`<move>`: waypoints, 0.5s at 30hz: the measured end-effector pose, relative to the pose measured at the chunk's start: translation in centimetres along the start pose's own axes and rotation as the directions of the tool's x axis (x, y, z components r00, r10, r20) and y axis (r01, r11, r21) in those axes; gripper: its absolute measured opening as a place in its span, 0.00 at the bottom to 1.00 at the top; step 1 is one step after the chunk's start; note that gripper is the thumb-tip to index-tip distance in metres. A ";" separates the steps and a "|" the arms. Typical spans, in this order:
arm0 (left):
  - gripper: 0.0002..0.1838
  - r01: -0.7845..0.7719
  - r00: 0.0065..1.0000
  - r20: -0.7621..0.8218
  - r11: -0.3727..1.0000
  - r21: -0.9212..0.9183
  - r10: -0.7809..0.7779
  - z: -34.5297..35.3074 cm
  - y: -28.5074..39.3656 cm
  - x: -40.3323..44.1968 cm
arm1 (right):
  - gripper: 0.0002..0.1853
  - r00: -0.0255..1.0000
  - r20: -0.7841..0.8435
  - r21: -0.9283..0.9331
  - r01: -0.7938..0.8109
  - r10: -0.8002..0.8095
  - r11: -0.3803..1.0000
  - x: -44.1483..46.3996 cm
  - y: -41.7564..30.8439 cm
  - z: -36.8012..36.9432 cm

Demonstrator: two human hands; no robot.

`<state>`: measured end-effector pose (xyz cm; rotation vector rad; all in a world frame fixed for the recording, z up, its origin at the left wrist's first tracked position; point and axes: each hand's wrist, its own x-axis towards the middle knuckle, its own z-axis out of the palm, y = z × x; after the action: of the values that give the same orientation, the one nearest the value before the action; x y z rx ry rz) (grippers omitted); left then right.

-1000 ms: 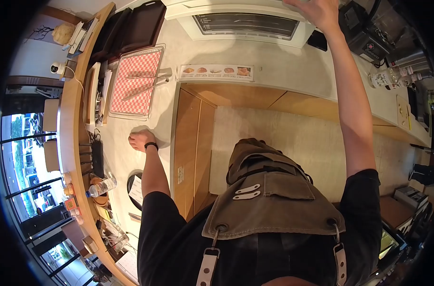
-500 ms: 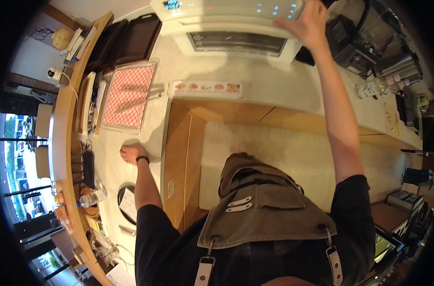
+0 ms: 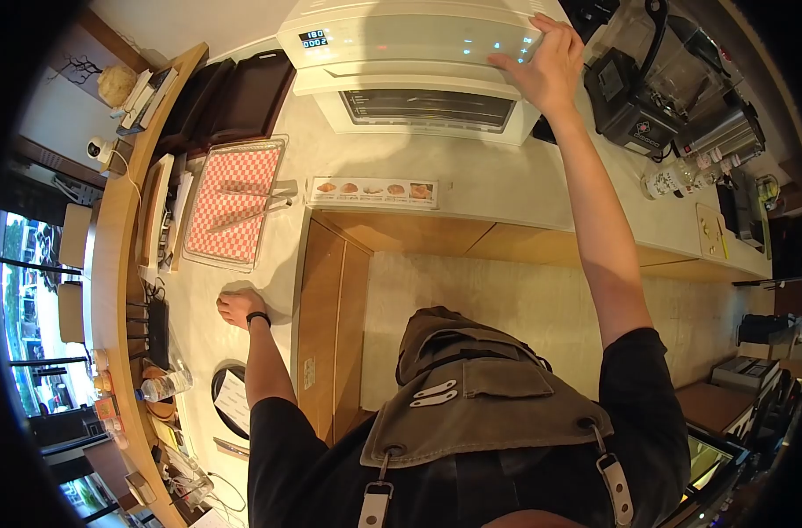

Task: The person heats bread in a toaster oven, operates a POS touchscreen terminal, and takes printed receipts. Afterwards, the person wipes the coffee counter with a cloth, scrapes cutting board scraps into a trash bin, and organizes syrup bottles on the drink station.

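My right hand [image 3: 552, 72] is at the right end of the control panel on a white countertop oven [image 3: 410, 53]. Its thumb and fingers are spread, with the thumb near the glowing touch symbols, and it holds nothing. The lit display [image 3: 314, 40] reads 180 above what looks like 00:02. Behind its door window [image 3: 427, 110] the inside is dark. My left hand [image 3: 239, 308] rests on the pale counter with its fingers curled in and nothing visible in them. Just beyond it lies a wire-rimmed tray [image 3: 227, 198] lined with red checked paper, carrying metal tongs [image 3: 242, 216].
Dark trays [image 3: 247, 97] stand left of the oven, a blender [image 3: 634, 106] right of it. A picture strip [image 3: 374, 192] lies along the counter edge. A water bottle [image 3: 168, 385] and a round black tray [image 3: 218, 414] with paper are on the left. Glass bottles [image 3: 682, 176] stand at right.
The view has shifted, bringing more of the oven top into sight. My right hand has moved slightly left along the panel. My left hand stays on the counter.
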<state>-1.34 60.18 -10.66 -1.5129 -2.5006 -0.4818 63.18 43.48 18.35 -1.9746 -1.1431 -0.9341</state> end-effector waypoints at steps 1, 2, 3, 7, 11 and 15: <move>0.23 -0.004 1.000 -0.002 1.000 0.009 0.004 -0.2 0.0 0.0 | 0.46 1.000 0.012 0.067 0.026 -0.027 0.997 -0.2 0.3 -0.3; 0.23 -0.007 1.000 -0.004 1.000 0.016 0.007 -0.4 0.2 -0.1 | 0.44 0.998 0.019 0.134 0.054 -0.057 0.990 -0.2 0.8 -0.8; 0.23 -0.006 1.000 -0.004 1.000 0.023 0.006 -0.5 0.3 -0.3 | 0.41 0.996 0.027 0.201 0.083 -0.091 0.976 -0.1 1.3 -1.2; 0.23 -0.033 0.999 -0.025 0.999 0.003 0.033 -0.2 0.1 -0.3 | 0.34 0.983 0.035 0.238 0.166 -0.179 0.957 0.4 3.1 -1.5; 0.23 -0.033 0.996 -0.083 0.999 0.019 0.034 0.2 -0.1 -0.4 | 0.31 0.984 -0.002 0.257 0.172 -0.177 0.951 0.5 3.6 -0.7; 0.22 -0.035 0.997 -0.072 0.999 -0.023 0.033 -0.8 0.5 -0.8 | 0.30 0.992 0.028 0.275 0.110 -0.122 0.955 0.3 3.0 -1.0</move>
<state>-0.54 59.49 -10.04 -1.5161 -2.4198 -0.5531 65.75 41.59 18.60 -1.7285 -1.3488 -0.7472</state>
